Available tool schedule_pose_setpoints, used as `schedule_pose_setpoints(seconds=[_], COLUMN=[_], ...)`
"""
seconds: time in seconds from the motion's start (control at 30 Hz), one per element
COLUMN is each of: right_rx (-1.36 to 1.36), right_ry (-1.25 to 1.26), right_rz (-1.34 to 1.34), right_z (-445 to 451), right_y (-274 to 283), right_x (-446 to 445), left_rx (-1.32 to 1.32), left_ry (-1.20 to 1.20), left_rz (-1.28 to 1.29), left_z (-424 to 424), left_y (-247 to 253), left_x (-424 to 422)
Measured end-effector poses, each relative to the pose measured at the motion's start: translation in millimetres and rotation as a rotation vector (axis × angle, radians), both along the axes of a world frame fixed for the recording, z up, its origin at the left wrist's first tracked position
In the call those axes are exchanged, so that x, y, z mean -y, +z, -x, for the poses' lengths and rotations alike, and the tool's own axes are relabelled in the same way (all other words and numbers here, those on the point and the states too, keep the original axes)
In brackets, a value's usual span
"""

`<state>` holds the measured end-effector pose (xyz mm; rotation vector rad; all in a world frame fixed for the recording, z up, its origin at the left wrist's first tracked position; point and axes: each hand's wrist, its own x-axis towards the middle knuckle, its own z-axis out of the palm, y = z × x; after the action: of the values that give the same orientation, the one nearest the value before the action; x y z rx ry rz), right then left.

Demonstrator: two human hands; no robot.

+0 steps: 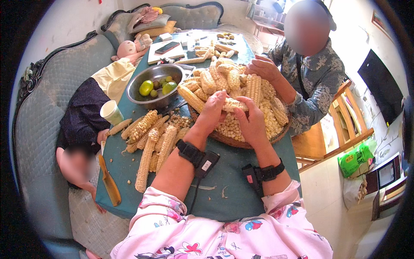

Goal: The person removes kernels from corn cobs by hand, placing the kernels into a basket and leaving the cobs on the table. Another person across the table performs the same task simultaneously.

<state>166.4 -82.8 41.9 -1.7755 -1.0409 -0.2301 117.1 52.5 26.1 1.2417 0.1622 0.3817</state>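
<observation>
Both my hands meet over a round wicker basket (237,142). My left hand (212,110) grips one end of a short, pale corn cob (234,105), and the fingers of my right hand (251,118) close around its other end. Loose kernels (226,128) fill the basket below. Whole dried ears of corn (217,77) are heaped at its far side. To the left of my forearm, a pile of mostly stripped cobs (152,139) lies on the green tabletop (223,194). Black straps with small boxes sit on both wrists.
A steel bowl (155,102) holds green fruit. Near the left edge stand a paper cup (111,111) and a comb (109,184). A phone (167,48) lies farther back. Another person (310,77) sits right, hands at the basket; one more (84,106) is on the left sofa.
</observation>
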Motion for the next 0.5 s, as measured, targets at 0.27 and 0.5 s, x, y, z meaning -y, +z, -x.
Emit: schedule_pose_setpoints(seconds=[0.27,0.5], right_rx=[0.107,-0.024], right_ry=[-0.040,-0.066], right_rz=[-0.052,-0.031], right_z=[-5.1,-12.4], right_y=[-2.3,-6.0], right_x=[2.1,2.5], left_rx=[-0.050,0.023], left_ry=[-0.173,-0.241], left_rz=[0.051,0.234], left_z=[1.1,-2.3], left_y=[3.7,-3.3], left_x=[0.4,-3.6])
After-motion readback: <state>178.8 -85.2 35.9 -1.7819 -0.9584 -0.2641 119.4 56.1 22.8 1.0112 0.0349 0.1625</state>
